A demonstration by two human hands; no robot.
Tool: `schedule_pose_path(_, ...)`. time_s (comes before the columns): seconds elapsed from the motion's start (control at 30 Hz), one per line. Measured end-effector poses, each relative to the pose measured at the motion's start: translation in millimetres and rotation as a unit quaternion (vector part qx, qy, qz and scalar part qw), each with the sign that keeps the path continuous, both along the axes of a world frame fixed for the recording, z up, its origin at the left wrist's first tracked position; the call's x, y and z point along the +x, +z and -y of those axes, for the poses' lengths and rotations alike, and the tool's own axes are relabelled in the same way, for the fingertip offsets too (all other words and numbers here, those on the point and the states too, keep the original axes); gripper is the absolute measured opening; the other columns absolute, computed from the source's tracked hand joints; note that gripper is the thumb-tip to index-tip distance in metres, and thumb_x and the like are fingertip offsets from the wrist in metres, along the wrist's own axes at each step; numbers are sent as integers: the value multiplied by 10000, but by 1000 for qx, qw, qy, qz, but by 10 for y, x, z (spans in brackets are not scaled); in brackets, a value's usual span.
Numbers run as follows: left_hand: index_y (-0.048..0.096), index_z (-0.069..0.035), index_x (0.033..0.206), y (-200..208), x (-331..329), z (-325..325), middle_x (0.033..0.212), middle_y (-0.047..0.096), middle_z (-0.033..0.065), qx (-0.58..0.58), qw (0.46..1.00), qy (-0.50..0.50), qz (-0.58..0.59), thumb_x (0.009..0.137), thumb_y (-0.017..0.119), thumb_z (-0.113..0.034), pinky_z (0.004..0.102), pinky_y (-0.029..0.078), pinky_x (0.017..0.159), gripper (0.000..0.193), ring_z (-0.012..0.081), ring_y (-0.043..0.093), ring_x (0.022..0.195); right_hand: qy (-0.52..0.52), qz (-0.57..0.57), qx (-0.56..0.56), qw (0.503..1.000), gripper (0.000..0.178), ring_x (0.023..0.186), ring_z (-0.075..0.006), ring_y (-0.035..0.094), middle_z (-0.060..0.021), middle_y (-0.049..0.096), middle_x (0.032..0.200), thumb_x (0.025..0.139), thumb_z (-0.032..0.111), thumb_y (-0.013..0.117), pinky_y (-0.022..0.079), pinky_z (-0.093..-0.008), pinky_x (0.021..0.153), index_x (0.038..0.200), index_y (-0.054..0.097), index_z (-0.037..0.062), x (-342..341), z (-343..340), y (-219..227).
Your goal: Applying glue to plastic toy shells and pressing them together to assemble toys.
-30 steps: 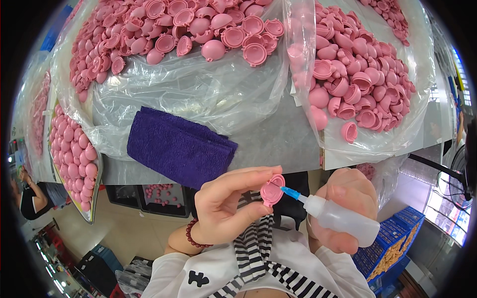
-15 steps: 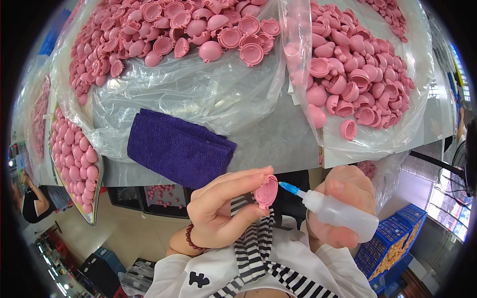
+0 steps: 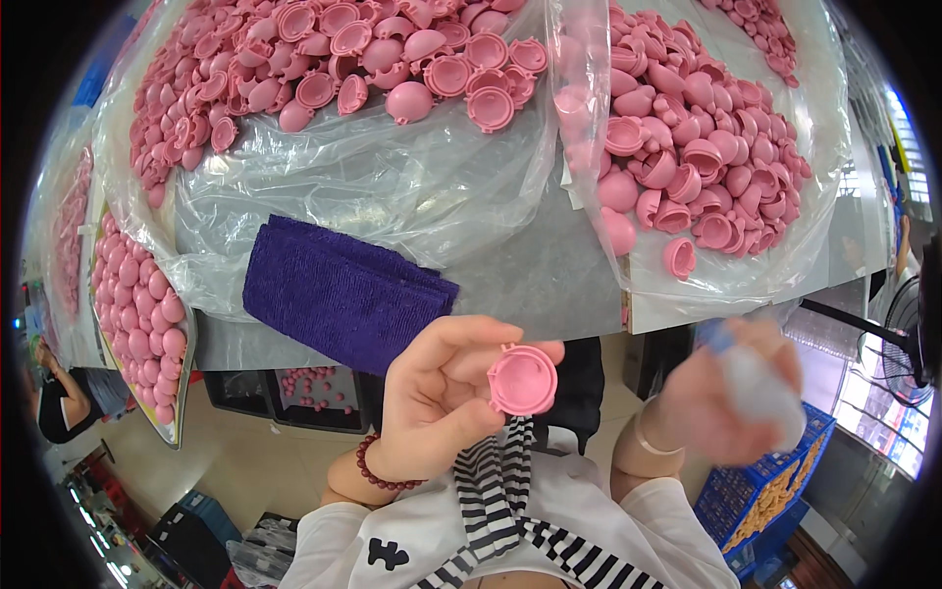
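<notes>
My left hand (image 3: 438, 388) grips a pink plastic half shell (image 3: 523, 379) by its edge, thumb below and fingers behind, its hollow side facing me. Apart from it to the right, my right hand (image 3: 714, 398) is wrapped round a whitish squeeze bottle (image 3: 763, 393). Motion blurs the bottle, and its blue tip (image 3: 719, 337) points up and left. Beyond my left hand lies a folded purple cloth (image 3: 343, 290) on the grey table (image 3: 530, 285).
Heaps of pink half shells (image 3: 407, 102) and more shells (image 3: 702, 157) lie on clear plastic sheeting (image 3: 373, 187). Closed pink balls (image 3: 137, 309) fill a tray at the left. A black bin (image 3: 339, 398) sits below the table edge, blue crates (image 3: 746, 491) at the lower right.
My right hand has drawn the bottle away to the right, off the half shell. My left hand has turned the shell so its hollow faces me.
</notes>
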State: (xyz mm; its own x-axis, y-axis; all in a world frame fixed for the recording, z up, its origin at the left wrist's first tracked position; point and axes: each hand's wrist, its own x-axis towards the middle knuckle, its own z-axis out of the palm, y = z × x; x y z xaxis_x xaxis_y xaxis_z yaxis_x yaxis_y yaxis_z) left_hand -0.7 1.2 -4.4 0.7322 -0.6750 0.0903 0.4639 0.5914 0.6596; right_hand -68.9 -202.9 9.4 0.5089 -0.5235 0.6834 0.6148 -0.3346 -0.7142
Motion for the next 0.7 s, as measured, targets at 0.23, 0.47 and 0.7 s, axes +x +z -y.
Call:
schedule_pose_path(0.23, 343, -21, 1147, 93, -9, 7, 1099, 483, 275, -34, 975, -58, -214, 765, 598, -105, 344, 498, 736, 467, 297, 599, 836, -362, -201, -23, 910, 360, 961, -228, 527, -208, 536, 1048, 784, 24, 547, 422, -300, 834, 1091, 399, -92, -123, 1476, 74)
schedule_pose_path(0.47, 377, -31, 1122, 15, -12, 9, 1099, 469, 286, -94, 967, -109, -212, 759, 591, -51, 390, 494, 759, 421, 327, 576, 880, -316, -257, -28, 913, 419, 924, -197, 535, -176, 523, 1080, 750, 31, 606, 421, -257, 798, 1104, 413, -83, -262, 2206, -206)
schedule_pose_path(0.7, 450, 52, 1055, 12, 10, 36, 1093, 481, 212, 16, 1000, 13, 15, 702, 601, 81, 362, 420, 877, 385, 259, 484, 1054, -290, -185, -257, 903, 320, 649, -146, 495, -70, 556, 816, 639, 49, 695, 416, -240, 572, 899, 514, 3, 4, 748, 124)
